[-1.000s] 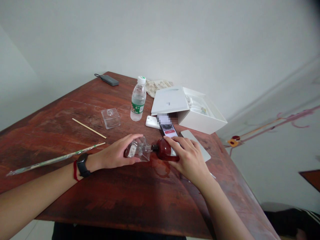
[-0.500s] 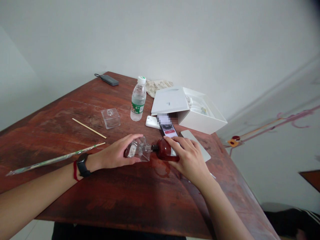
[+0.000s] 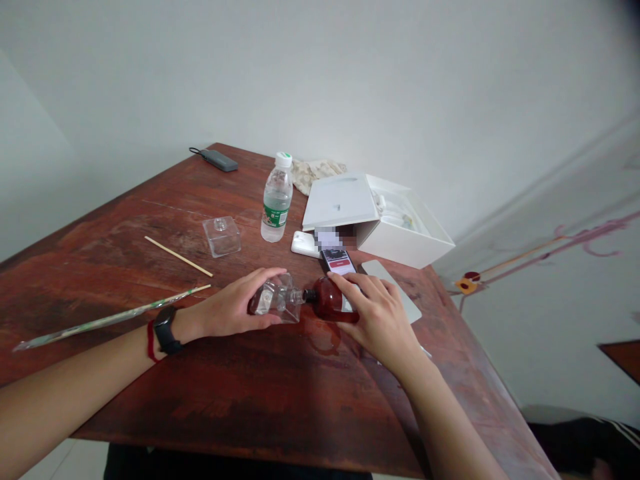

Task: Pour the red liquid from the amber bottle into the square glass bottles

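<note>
Scuffed reddish table [image 3: 240, 393] (pale wall [image 3: 240, 73] behind) beneath red bottle [image 3: 327, 301].

Wall [image 3: 200, 80]: grey, fairly dim, in soft diffuse light, palest near the centre; the source is outside the frame.
Bench [image 3: 250, 400]: dull sheen along the right edge, a darker band of shade at lower centre, faint reflection just below the amber bottle [image 3: 327, 300].
Pink rod [image 3: 595, 233]: a soft diagonal shadow on the wall above it, at right.
Phone [image 3: 343, 265]: bright screen, 1 pixelated block at its upper end.
Forearms [image 3: 90, 377]: stretched by the wide lens towards the lower edge; no motion blur.
Upper right corner: dark, blurred smudge.
Lower right: black cloth [image 3: 575, 440], detail lost.
</note>
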`<move>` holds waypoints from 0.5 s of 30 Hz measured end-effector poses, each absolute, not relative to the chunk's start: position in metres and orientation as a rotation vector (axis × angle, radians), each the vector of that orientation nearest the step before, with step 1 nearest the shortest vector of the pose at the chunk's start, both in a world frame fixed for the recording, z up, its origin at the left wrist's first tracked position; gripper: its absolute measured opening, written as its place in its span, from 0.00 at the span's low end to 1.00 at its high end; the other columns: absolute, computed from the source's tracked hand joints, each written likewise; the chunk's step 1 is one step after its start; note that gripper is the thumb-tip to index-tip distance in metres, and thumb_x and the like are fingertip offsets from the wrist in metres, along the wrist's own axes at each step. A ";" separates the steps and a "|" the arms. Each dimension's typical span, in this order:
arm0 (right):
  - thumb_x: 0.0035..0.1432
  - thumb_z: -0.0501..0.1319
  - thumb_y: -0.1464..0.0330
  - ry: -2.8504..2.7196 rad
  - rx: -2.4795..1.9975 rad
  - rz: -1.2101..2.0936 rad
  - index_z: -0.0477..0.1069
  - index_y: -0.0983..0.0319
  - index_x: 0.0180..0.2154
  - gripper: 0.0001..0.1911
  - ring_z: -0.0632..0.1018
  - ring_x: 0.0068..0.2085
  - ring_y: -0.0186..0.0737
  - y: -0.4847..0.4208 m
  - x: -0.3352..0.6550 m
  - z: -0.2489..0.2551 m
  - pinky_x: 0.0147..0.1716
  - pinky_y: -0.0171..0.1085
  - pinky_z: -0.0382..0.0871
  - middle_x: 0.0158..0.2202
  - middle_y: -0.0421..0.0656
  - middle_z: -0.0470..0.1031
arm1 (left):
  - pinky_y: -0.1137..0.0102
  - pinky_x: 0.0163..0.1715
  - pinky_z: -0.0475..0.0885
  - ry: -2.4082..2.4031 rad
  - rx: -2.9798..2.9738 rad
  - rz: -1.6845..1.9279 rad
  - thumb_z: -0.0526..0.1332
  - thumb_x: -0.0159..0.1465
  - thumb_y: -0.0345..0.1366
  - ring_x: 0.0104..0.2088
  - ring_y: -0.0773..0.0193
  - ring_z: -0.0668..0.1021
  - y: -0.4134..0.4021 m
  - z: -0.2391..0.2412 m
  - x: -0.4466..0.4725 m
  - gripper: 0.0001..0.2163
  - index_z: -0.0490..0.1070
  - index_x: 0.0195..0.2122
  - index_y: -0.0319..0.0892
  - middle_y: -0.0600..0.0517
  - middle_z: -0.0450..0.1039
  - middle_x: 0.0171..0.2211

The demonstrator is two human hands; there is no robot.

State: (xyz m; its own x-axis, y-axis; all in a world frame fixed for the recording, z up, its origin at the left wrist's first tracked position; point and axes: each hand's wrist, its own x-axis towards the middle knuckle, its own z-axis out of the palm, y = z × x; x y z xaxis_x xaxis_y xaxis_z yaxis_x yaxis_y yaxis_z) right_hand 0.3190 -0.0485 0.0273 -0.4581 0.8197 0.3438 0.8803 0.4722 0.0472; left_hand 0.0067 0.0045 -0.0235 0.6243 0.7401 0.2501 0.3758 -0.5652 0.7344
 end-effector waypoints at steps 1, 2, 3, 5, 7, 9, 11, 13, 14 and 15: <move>0.65 0.71 0.60 -2.446 -1.458 -0.324 0.68 0.55 0.69 0.34 0.78 0.58 0.59 -0.049 0.319 0.027 0.54 0.52 0.67 0.60 0.53 0.78 | 0.51 0.67 0.70 0.869 2.199 0.733 0.69 0.68 0.53 0.65 0.43 0.75 0.005 -0.024 0.007 0.38 0.58 0.72 0.44 0.39 0.68 0.68; 0.65 0.71 0.61 -2.444 -1.464 -0.329 0.68 0.55 0.69 0.34 0.78 0.58 0.59 -0.049 0.319 0.027 0.53 0.51 0.67 0.60 0.53 0.78 | 0.51 0.67 0.70 0.868 2.198 0.735 0.69 0.68 0.53 0.65 0.43 0.75 0.005 -0.024 0.007 0.38 0.58 0.73 0.44 0.39 0.69 0.68; 0.64 0.71 0.61 -2.442 -1.468 -0.332 0.68 0.55 0.69 0.34 0.78 0.58 0.59 -0.048 0.319 0.027 0.53 0.51 0.67 0.60 0.52 0.78 | 0.51 0.67 0.70 0.867 2.197 0.734 0.70 0.68 0.53 0.65 0.43 0.75 0.005 -0.024 0.007 0.38 0.58 0.73 0.44 0.39 0.69 0.68; 0.64 0.72 0.61 -2.442 -1.469 -0.330 0.68 0.55 0.69 0.34 0.78 0.58 0.59 -0.048 0.320 0.026 0.53 0.52 0.67 0.60 0.52 0.78 | 0.51 0.67 0.70 0.870 2.193 0.728 0.70 0.68 0.53 0.65 0.43 0.75 0.005 -0.024 0.007 0.38 0.58 0.73 0.44 0.38 0.69 0.68; 0.64 0.72 0.60 -2.444 -1.459 -0.320 0.67 0.54 0.69 0.35 0.78 0.57 0.59 -0.048 0.320 0.025 0.53 0.52 0.67 0.60 0.53 0.78 | 0.51 0.67 0.70 0.868 2.192 0.729 0.70 0.68 0.53 0.65 0.44 0.75 0.005 -0.024 0.007 0.38 0.58 0.72 0.44 0.38 0.69 0.68; 0.64 0.71 0.58 -2.446 -1.449 -0.312 0.67 0.54 0.69 0.35 0.78 0.57 0.59 -0.047 0.321 0.025 0.53 0.52 0.67 0.60 0.53 0.78 | 0.51 0.67 0.70 0.864 2.192 0.732 0.70 0.68 0.53 0.65 0.44 0.75 0.005 -0.024 0.007 0.38 0.58 0.72 0.44 0.39 0.69 0.68; 0.64 0.71 0.58 -2.446 -1.446 -0.310 0.67 0.54 0.69 0.35 0.78 0.58 0.59 -0.047 0.321 0.025 0.53 0.52 0.67 0.60 0.53 0.79 | 0.51 0.67 0.70 0.861 2.191 0.734 0.69 0.68 0.53 0.65 0.44 0.75 0.004 -0.023 0.007 0.38 0.58 0.72 0.44 0.39 0.69 0.68; 0.64 0.71 0.59 -2.446 -1.451 -0.308 0.67 0.55 0.69 0.35 0.78 0.58 0.59 -0.048 0.320 0.025 0.53 0.52 0.67 0.60 0.53 0.78 | 0.51 0.67 0.70 0.864 2.188 0.724 0.69 0.68 0.54 0.65 0.43 0.75 0.004 -0.022 0.007 0.38 0.58 0.72 0.44 0.39 0.68 0.68; 0.64 0.72 0.59 -2.445 -1.456 -0.308 0.67 0.55 0.69 0.35 0.78 0.58 0.59 -0.048 0.320 0.026 0.54 0.52 0.67 0.60 0.53 0.78 | 0.51 0.67 0.70 0.866 2.187 0.721 0.69 0.68 0.54 0.65 0.44 0.75 0.004 -0.022 0.007 0.38 0.58 0.72 0.44 0.39 0.68 0.68; 0.64 0.72 0.60 -2.442 -1.461 -0.309 0.67 0.55 0.69 0.34 0.78 0.57 0.59 -0.048 0.320 0.026 0.54 0.52 0.67 0.60 0.53 0.78 | 0.52 0.67 0.70 0.868 2.187 0.718 0.69 0.68 0.54 0.65 0.44 0.75 0.004 -0.021 0.007 0.38 0.58 0.72 0.44 0.39 0.68 0.68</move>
